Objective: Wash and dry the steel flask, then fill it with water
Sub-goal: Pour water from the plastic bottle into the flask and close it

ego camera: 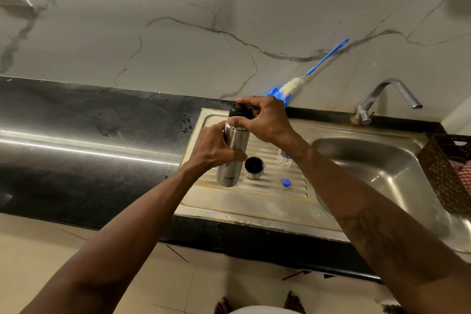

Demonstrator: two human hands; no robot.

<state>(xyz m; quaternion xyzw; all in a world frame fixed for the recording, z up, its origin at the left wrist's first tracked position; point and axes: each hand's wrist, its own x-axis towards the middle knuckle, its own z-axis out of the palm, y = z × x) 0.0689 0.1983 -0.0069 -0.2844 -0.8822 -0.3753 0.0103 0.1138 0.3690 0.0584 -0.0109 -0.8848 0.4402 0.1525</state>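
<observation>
At the sink's draining board: the flask stands base down on the ribbed steel draining board, held by both hands.
Left arm: reaches in from the lower left, forearm bare, wrist bent slightly towards the flask.
Left hand: fingers and thumb wrapped round the flask's body, just below its shoulder.
Right arm: comes in from the lower right across the front of the sink, with a dark mark on the forearm.
Right hand: above the flask, fingers and thumb curled round the black stopper at its top.
Flask look: tall, slim, brushed steel, with lettering near the base; the stopper is dark and rounded.
Cup lid: steel outside, dark inside, mouth up, just beside the flask on its right.
Plastic bottle: clear, on the board, partly hidden behind the right wrist.
Blue cap: lies alone on the board, near the bottle.
Brush: blue handle leaning on the marble wall, white fluffy head down behind the right hand.
Tap: steel, at the back of the sink.
Basket: brown, at the sink's right edge.
Table: black stone, left of the board.
</observation>
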